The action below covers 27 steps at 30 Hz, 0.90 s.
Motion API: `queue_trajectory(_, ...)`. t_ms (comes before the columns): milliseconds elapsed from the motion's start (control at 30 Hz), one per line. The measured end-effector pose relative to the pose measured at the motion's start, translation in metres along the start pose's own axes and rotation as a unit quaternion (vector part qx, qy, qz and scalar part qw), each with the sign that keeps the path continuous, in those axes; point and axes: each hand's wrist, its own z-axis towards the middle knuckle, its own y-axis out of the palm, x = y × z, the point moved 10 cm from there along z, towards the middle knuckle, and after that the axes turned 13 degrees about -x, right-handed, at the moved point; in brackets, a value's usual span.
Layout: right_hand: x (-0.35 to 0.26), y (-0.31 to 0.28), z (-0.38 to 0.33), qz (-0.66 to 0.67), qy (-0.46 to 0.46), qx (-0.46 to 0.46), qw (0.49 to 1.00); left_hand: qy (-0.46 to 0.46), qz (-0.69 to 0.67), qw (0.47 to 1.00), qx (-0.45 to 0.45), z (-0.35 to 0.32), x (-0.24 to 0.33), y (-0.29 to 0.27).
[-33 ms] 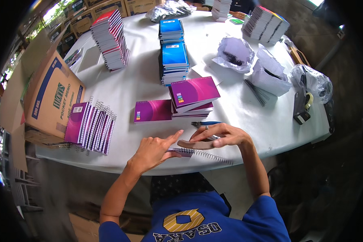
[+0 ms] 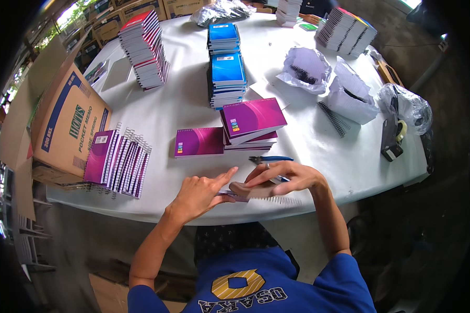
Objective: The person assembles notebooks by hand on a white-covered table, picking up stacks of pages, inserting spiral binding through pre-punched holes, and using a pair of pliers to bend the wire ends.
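Note:
My left hand is closed on a notebook at the near edge of the table, its index finger stretched out and thumb low. Much of that notebook is hidden. A wire spiral coil runs along its edge and sticks out to the right. In my right hand is a brown, curved, pad-like piece, lying over part of the coil. Blue-handled pliers rest just beyond my right hand. Purple notebooks are piled beyond them, with another purple notebook to the left.
Bound purple notebooks stand in a row beside a cardboard box at left. Farther back are blue and red notebook stacks. Paper-lined holders with coils and a tape dispenser sit at right. Another person's hand shows at the far edge.
My right hand has brought the brown piece down and toward me, so it now covers part of the coil. The left hand has stayed almost still.

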Motion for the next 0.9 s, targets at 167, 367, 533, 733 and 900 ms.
queue_trajectory(167,0.016,0.003,0.007,0.022,0.056,0.001,0.998,0.007,0.030,0.996,0.083,-0.013,-0.003,-0.006)
queue_trajectory(367,0.012,0.002,0.009,0.121,0.002,0.023,0.992,-0.015,-0.067,0.990,0.125,-0.019,-0.022,-0.007)
queue_trajectory(533,0.042,-0.003,0.005,-0.069,0.187,0.018,0.980,0.018,-0.255,0.948,0.191,-0.013,-0.040,-0.002)
queue_trajectory(733,0.049,-0.010,-0.003,-0.113,0.213,0.023,0.970,0.039,-0.381,0.889,0.250,-0.006,-0.041,0.004)
queue_trajectory(900,0.025,-0.001,0.006,0.022,0.115,0.009,0.993,0.037,-0.399,0.873,0.278,-0.007,-0.050,0.016)
